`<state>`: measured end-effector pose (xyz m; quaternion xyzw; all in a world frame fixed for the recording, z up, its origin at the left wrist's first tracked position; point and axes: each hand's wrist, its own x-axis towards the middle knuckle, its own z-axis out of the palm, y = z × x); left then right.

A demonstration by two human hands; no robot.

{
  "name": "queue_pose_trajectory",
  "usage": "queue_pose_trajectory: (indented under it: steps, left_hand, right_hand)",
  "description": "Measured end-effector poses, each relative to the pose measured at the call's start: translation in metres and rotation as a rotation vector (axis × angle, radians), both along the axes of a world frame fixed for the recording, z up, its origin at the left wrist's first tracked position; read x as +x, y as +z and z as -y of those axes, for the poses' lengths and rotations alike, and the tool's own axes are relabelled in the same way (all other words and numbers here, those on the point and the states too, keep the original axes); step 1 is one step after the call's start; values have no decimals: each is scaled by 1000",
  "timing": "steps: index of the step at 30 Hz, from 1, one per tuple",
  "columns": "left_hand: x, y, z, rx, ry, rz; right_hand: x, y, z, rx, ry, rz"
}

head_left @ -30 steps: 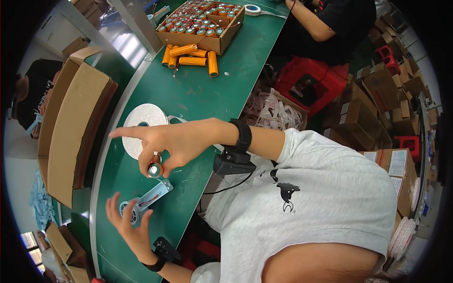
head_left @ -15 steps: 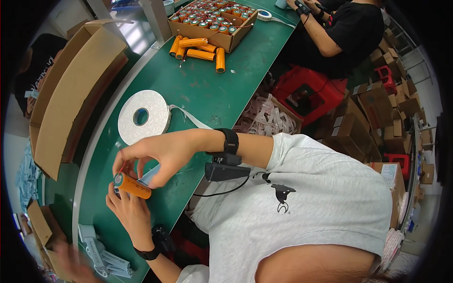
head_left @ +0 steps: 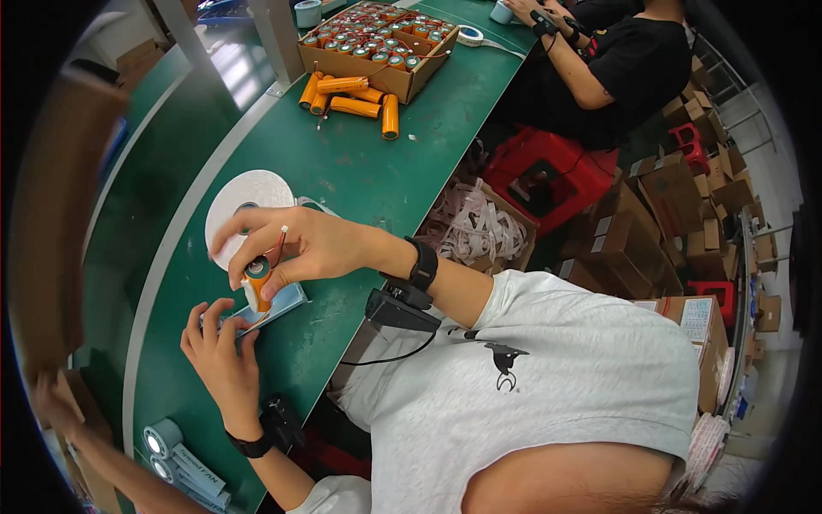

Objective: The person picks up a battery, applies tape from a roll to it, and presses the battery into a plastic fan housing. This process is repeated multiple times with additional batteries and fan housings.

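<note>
My right hand (head_left: 312, 244) pinches an orange cylindrical battery (head_left: 259, 291) by its upper part, holding it tilted with one end up. Thin wires with a small white connector (head_left: 283, 230) rise beside those fingers. A white patch shows on the battery's side. Under it lies a light blue, trough-like plastic piece (head_left: 287, 306), one end at the fingers of my left hand (head_left: 224, 351). That hand is curled around this end, thumb and fingers against it. The battery's lower end meets or hovers over the piece; I cannot tell which.
Behind my right hand lies a white tape roll (head_left: 244, 190). Loose orange batteries (head_left: 355, 106) and a cardboard box (head_left: 419, 81) of batteries sit farther back. Light blue printed parts (head_left: 193, 471) lie near left. A blurred cardboard box (head_left: 64, 231) and another person's arm (head_left: 120, 463) are at left.
The battery has passed from lying level at my left fingers to being tilted up in my right hand. The cardboard box at left has shifted farther left, and another person's arm reaches in.
</note>
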<state>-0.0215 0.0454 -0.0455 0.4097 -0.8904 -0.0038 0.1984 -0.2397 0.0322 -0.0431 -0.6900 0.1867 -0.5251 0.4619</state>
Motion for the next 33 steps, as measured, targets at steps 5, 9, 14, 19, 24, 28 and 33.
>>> queue_pose_trajectory:
  steps: [5, 9, 14, 19, 24, 28, 33]
  left_hand:
    - [8, 1, -2, 109, 32, -123]
    - [6, 3, -1, 149, 24, -186]
    - [4, 6, -1, 185, 3, -280]
    - [4, 1, 1, 127, 21, -265]
    - [5, -7, -4, 331, 194, -585]
    - [9, -7, -7, 434, 248, -705]
    - [12, -10, -3, 214, 72, -481]
  right_hand:
    - [4, 8, -9, 305, 38, 49]
    - [5, -3, -6, 154, -62, -46]
    - [12, -6, -9, -254, -153, -369]
    - [23, 4, -14, -453, -158, -671]
    - [35, 20, -5, -443, -24, -1022]
    - [49, 8, 9, -548, -98, -1043]
    - [50, -13, 10, -58, 84, -943]
